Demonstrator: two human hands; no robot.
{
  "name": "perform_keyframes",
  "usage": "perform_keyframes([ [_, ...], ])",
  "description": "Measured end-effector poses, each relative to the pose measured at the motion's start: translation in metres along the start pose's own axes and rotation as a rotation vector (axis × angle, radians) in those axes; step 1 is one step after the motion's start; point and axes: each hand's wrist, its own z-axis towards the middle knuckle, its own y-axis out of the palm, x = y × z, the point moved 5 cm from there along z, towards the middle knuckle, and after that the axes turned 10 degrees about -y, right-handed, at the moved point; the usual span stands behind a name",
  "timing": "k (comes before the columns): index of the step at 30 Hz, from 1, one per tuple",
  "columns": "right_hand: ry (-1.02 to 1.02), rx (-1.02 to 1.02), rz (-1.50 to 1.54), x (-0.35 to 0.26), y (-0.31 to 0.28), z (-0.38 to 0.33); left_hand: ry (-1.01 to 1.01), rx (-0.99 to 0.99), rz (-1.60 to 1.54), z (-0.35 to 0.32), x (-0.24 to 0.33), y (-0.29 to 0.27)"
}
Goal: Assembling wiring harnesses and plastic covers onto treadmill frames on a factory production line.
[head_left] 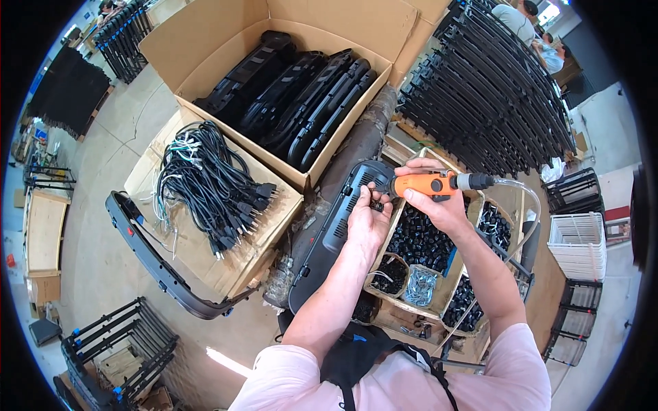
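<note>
In my right hand [447,211] is an orange air screwdriver [426,183], lying nearly level with its nose toward the left. A clear hose [528,192] runs from its rear end. My left hand [370,218] is closed by the nose, fingers pinched together over small dark pieces too small to name. Beneath and left of that hand lies a long black plastic housing [337,222] with slotted vents, its near part partly behind my left forearm. The driver's tip is hidden at the left fingers.
A wooden tray holds black plastic parts [419,236], silver screws [421,285] and dark screws [389,274]. Left are black power cords [212,185] on cardboard and a curved black frame [154,260]. A carton [291,175] of black housings stands behind; stacked black frames [486,89] stand far right, people beyond.
</note>
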Motion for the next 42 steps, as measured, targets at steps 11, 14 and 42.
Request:
perform_keyframes([
  [11, 0.002, 0.050, -0.048, 0.025, 0.025, 0.037, 0.009, 0.038, 0.214, -0.019, -0.006, -0.015],
  [14, 0.022, 0.004, -0.139, 0.040, 0.031, 0.050, -0.044, 0.051, 0.292, -0.036, -0.012, -0.033],
  [42, -0.062, -0.075, -0.360, 0.050, 0.050, 0.070, -0.157, 0.064, 0.653, -0.149, 0.003, -0.113],
])
